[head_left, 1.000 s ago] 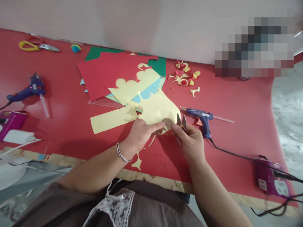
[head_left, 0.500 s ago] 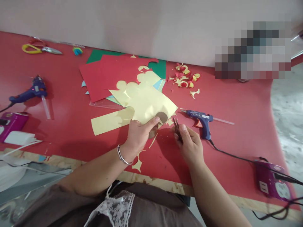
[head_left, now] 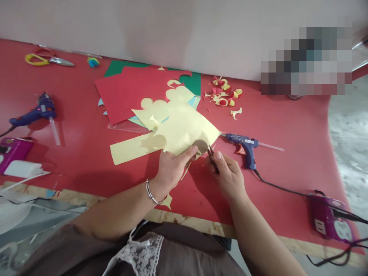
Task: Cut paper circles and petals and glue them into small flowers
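My left hand point(head_left: 175, 165) pinches a pale yellow sheet of paper point(head_left: 184, 122) at its lower edge, together with a round brown disc point(head_left: 201, 145) lying against the sheet under my thumb. Rounded bites are cut out of the sheet's left edge. My right hand point(head_left: 228, 172) is closed around small dark scissors point(head_left: 212, 156), whose blade tips touch the paper's edge close to the disc. The scissors' handles are mostly covered by my fingers. Behind the sheet lie more yellow pieces with scalloped edges and a yellow strip point(head_left: 132, 147).
Red sheets point(head_left: 140, 84) and green paper point(head_left: 192, 84) lie at the back. Red and yellow scraps point(head_left: 224, 92) are heaped to their right. A glue gun point(head_left: 244, 145) lies right of my hands, another glue gun point(head_left: 34, 111) at left. Purple power strips point(head_left: 330, 216) and yellow-handled scissors point(head_left: 48, 60) sit farther out.
The yellow sheet and disc have shifted slightly right with my left hand. The scissors in my right hand have moved a little left, meeting the paper's edge.
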A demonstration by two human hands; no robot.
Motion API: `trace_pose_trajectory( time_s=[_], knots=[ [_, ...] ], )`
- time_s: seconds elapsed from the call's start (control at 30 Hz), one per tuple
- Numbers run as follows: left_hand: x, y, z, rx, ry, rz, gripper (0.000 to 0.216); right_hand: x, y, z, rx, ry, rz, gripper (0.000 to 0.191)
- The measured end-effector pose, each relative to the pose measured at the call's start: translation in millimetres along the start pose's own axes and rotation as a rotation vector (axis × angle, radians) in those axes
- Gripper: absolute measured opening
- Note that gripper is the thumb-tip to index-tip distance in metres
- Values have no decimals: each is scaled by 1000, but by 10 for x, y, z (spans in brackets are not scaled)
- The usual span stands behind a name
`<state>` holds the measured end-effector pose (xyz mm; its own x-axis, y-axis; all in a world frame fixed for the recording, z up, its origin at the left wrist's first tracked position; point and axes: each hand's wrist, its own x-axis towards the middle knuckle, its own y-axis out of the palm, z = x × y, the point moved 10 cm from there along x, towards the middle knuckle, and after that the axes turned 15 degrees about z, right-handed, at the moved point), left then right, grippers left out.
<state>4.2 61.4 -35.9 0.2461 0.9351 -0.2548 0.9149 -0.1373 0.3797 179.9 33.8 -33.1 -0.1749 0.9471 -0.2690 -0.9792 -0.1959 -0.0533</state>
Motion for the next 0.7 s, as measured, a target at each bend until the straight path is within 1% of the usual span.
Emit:
trace_pose_trajectory(
  time_s=[0.23,0.47,0.7],
  knots=[
    [13,30,-4,-41,78,-7,29,-21,11,50,-11,-12,-9,72],
    [6,36,34,-32,42,2,35,0,-2,-6,1,13,-20,71],
    [12,10,63,-2,34,6,33,0,-6,48,-53,-8,-18,72]
  ],
)
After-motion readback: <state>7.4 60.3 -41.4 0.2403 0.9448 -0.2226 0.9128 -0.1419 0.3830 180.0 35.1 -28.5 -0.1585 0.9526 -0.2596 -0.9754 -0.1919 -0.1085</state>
